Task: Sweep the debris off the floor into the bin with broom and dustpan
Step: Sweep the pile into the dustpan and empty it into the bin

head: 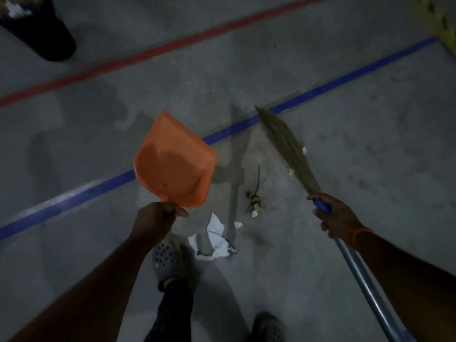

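My left hand [158, 215] grips the handle of an orange dustpan [174, 162], held above the floor with its mouth pointing away. My right hand [335, 215] holds a grass broom [287, 146] by its blue collar, bristles angled up-left over the floor. Crumpled white paper [214, 239] lies by my left foot. A small dark twig clump [254, 201] and white scraps [304, 150] lie between the dustpan and the broom. A black bin [42, 35] with white litter inside stands at the far top left.
The grey concrete floor carries a blue line [345, 81] and a red line [172, 49] running diagonally. Yellow-black hazard marking [444, 25] shows at the top right. My feet in perforated clogs [167, 260] stand at the bottom centre.
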`<act>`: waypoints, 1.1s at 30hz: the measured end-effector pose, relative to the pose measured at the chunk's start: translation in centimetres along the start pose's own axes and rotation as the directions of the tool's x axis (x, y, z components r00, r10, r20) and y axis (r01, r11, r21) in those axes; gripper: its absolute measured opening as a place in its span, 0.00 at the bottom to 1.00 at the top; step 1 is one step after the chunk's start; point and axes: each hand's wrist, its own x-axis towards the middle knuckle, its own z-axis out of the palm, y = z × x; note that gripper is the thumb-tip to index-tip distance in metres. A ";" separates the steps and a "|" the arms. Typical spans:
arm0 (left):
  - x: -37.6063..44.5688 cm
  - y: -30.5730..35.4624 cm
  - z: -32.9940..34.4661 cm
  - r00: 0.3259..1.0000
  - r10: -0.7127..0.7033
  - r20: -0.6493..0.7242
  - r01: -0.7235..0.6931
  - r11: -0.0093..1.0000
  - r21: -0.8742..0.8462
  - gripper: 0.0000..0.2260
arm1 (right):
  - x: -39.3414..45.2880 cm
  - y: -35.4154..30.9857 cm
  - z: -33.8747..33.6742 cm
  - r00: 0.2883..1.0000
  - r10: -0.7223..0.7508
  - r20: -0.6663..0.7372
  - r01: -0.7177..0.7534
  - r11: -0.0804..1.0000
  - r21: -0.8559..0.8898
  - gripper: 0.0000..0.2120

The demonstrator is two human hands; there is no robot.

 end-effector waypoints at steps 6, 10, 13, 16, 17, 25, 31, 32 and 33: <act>-2.2 1.7 13.4 0.996 0.035 -0.082 -0.042 0.995 -0.088 0.18 | 4.9 11.6 -6.5 0.999 -0.039 -0.019 0.038 0.999 -0.036 0.19; -2.8 1.1 21.4 0.997 -0.017 -0.077 -0.003 0.968 -0.252 0.20 | 9.3 16.8 -8.9 0.997 -0.067 -0.026 0.066 0.997 -0.047 0.19; -1.9 -0.7 25.7 0.999 -0.041 -0.006 0.036 0.935 -0.353 0.22 | 13.3 20.2 -9.2 0.996 -0.080 -0.031 0.078 0.995 -0.063 0.18; -0.4 -2.7 28.2 0.996 -0.042 0.075 0.070 0.898 -0.435 0.17 | 17.4 23.2 -8.0 0.996 -0.092 0.001 0.091 0.993 -0.081 0.17; 0.1 -3.3 28.7 0.996 -0.036 0.077 0.067 0.888 -0.454 0.16 | 18.6 24.3 -7.3 0.996 -0.090 0.018 0.091 0.992 -0.087 0.17; 1.1 -8.9 30.5 0.999 -0.033 -0.015 0.020 0.847 -0.532 0.11 | 20.3 32.4 0.2 0.984 -0.180 0.015 0.181 0.979 -0.099 0.18; -2.3 -11.9 30.3 1.000 -0.022 -0.014 0.012 0.874 -0.486 0.17 | 14.2 36.4 6.0 0.983 -0.178 0.034 0.181 0.977 -0.115 0.20; -2.8 -12.1 30.3 1.000 -0.009 -0.008 0.004 0.879 -0.477 0.16 | 13.2 36.8 6.8 0.983 -0.177 0.040 0.181 0.977 -0.116 0.20; -3.4 -12.3 30.5 1.000 0.003 -0.004 -0.004 0.883 -0.470 0.14 | 12.5 37.0 7.6 0.983 -0.179 0.043 0.183 0.976 -0.118 0.19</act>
